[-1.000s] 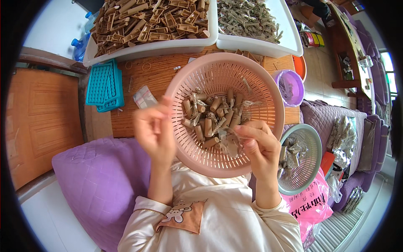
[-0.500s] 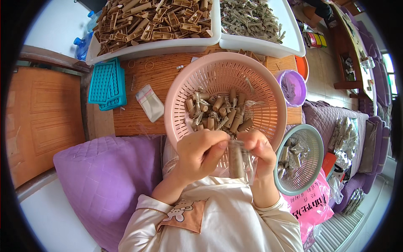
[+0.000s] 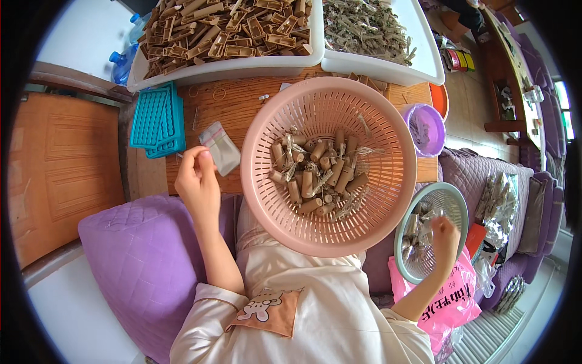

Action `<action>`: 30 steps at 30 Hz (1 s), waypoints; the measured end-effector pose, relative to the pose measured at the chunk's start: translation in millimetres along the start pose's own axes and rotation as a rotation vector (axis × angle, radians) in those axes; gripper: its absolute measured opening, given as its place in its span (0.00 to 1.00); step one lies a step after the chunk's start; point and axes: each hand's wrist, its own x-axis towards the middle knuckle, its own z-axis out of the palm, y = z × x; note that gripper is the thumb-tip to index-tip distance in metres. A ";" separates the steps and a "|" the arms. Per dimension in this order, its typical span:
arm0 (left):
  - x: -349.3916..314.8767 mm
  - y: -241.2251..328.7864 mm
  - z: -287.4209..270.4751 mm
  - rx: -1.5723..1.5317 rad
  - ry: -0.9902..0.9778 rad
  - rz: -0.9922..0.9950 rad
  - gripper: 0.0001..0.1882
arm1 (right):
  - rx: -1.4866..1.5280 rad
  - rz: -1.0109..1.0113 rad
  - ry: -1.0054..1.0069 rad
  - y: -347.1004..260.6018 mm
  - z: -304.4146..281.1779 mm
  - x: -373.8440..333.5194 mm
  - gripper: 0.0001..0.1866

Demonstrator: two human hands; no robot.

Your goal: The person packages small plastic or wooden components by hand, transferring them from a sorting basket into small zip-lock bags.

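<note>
- Left hand [image 3: 199, 182]: nearer to the clear, flat plastic packet [image 3: 223, 156], which is lying just right of the fingertips on the brown wooden counter [image 3: 212, 112], its long axis slanting far-left to near-right. Thumb and forefinger are sitting close together; whether they are pinching the packet cannot be told.
- Round pink plastic basket [image 3: 248, 164]: is holding brown cylinders [image 3: 307, 182].
- Round grey-green plastic basket [image 3: 400, 242]: is holding clear-wrapped brown pieces [image 3: 412, 225].
- Right hand [image 3: 446, 233]: is hovering over that basket, curled and blurred; its grasp cannot be told.
</note>
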 end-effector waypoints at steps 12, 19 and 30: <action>7.7 -70.1 17.6 0.559 -0.250 -0.273 0.19 | 0.127 -0.721 -0.304 -178.3 54.1 0.6 0.10; 11.7 -73.4 14.3 0.380 -0.325 -0.308 0.16 | -0.326 -1.316 -0.329 -201.2 119.3 20.9 0.10; 10.4 -62.1 -1.8 0.464 -0.426 -0.182 0.18 | -0.356 -0.998 -0.440 -181.6 88.8 40.6 0.10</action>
